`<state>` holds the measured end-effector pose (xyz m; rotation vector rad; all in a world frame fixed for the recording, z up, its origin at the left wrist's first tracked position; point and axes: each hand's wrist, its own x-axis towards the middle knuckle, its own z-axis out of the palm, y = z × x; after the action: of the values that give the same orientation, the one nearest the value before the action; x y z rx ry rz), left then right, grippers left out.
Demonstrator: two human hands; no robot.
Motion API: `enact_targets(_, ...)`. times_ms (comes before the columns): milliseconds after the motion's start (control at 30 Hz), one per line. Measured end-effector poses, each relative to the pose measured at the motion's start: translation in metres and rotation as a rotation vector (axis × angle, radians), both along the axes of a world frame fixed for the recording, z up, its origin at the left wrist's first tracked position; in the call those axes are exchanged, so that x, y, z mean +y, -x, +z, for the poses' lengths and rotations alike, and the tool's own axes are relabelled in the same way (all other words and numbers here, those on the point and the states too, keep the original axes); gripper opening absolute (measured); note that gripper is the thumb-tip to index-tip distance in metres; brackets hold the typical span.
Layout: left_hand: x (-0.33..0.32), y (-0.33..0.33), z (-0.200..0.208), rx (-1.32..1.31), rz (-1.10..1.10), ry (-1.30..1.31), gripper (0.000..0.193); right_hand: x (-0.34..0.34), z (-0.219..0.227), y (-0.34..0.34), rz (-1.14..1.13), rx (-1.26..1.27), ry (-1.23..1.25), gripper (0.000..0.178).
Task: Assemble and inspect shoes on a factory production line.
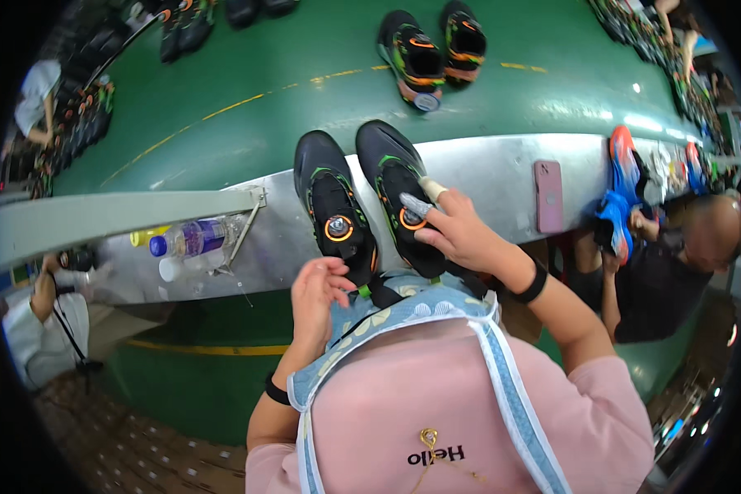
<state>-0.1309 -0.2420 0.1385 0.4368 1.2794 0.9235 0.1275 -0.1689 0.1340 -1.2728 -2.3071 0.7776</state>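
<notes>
Across the grey worktop (486, 185), head view: two black shoes stand side by side, soles down, just in front of the wearer. Left shoe (328, 193), right shoe (387, 169), each with an orange-ringed dial on top. Toes point away from the wearer, heels toward the apron (412, 298). Long axes run roughly parallel, up the view, toes leaning a bit to the left, a narrow gap between them. Likely set heel-in so both dials sit within reach and face up.

Right hand (461, 230) comes over the right shoe from its outer side, forefinger and thumb to either side of the dial. Whether this grip pinches, presses or just rests, cannot tell. One finger has a grey cover (416, 204), another a cream wrap (433, 188), probably to protect the tips. Left hand (314, 288) is loosely curled beside the left shoe's heel; its grip is half open, nothing visible in it. Contact with the heel: cannot tell.

Phone (549, 198) lies flat to the right, bottles (193, 237) on their sides to the left, both apart from the shoes, presumably out of the way. Farther right, a co-worker (663, 280) handles a blue-and-orange shoe (616, 216). Another dark pair (413, 59) stands on the green floor (247, 70) beyond.
</notes>
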Motion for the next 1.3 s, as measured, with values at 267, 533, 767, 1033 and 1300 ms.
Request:
enact_targets(267, 0.016, -0.003, -0.014, -0.371, 0.036, 0.203, 0.032, 0.049, 0.003, 0.071, 0.359, 0.176, 0.264, 0.018)
enact_targets(533, -0.004, -0.012, -0.03, -0.402, 0.119, 0.147, 0.022, 0.034, -0.02, 0.1, 0.344, 0.073, 0.1, 0.022)
enact_targets(767, 0.0, -0.009, -0.032, -0.467, 0.064, 0.122, 0.025, 0.043, -0.018, 0.102, 0.437, 0.172, 0.155, 0.024)
enact_targets(1033, 0.001, -0.004, -0.02, -0.564, 0.12, 0.177, 0.028, 0.065, -0.001, 0.101, 0.527, 0.076, 0.042, 0.034)
enact_targets(1300, -0.007, -0.002, -0.035, -0.533, 0.114, 0.071, 0.027, 0.036, -0.016, 0.111, 0.418, -0.014, -0.141, 0.027)
